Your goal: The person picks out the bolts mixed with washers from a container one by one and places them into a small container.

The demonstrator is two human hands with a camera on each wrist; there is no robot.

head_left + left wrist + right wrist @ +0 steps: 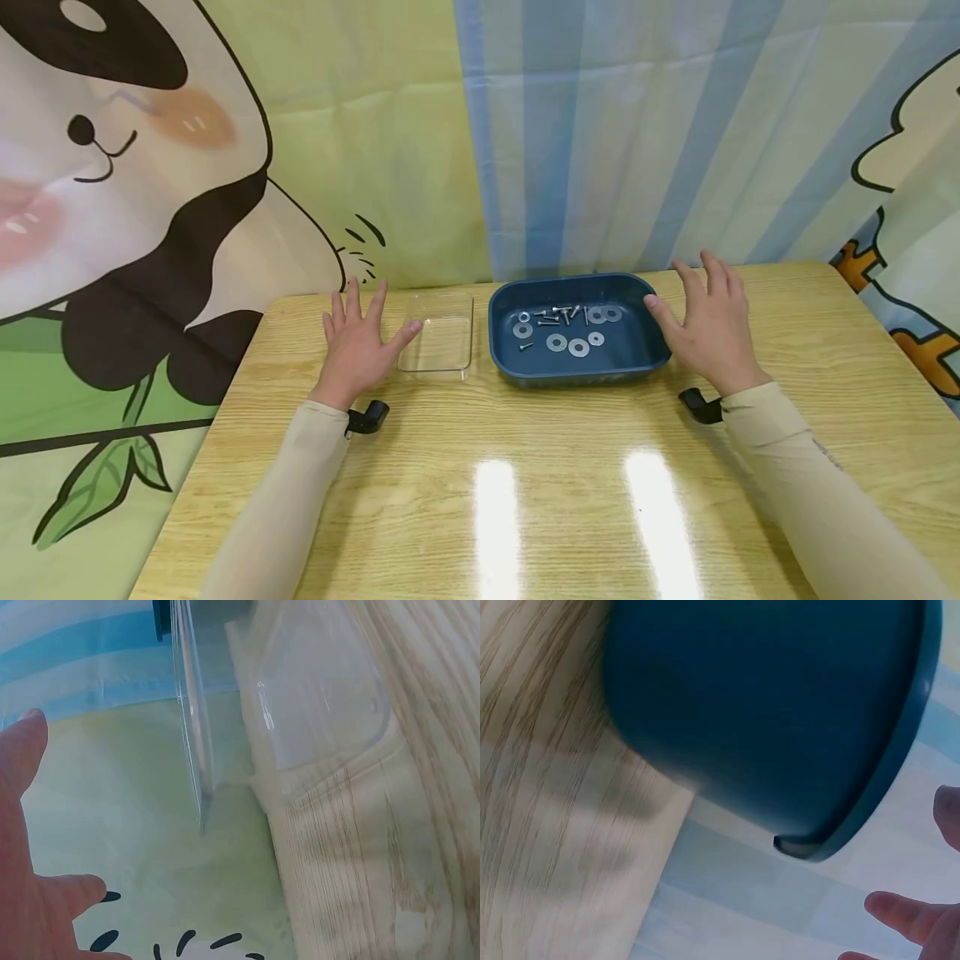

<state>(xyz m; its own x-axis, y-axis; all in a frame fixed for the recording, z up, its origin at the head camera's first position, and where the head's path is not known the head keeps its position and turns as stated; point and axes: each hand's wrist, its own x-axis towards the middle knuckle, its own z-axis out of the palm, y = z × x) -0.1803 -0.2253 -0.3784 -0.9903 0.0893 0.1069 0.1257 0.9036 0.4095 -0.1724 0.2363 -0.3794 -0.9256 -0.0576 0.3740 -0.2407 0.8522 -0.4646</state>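
My left hand (356, 347) is spread beside a clear plastic box (444, 368), its fingers straight and holding nothing. In the left wrist view the box (322, 690) stands apart from the fingers (75, 892). A dark blue tray (577, 377) sits to the right of the box, with several washers (578, 347) and several screws (549, 322) lying in it. Beside the tray's right end is my right hand (711, 332), fingers extended and nothing in its grasp. The right wrist view shows the tray's outer wall (757, 712) with fingertips (900, 913) off to its side.
Both containers stand near the back edge of a wooden table (420, 500). Behind it hangs a printed curtain (600, 150) with stripes and a cartoon panda. A black camera mount (367, 417) is on the left wrist, another mount (701, 406) on the right.
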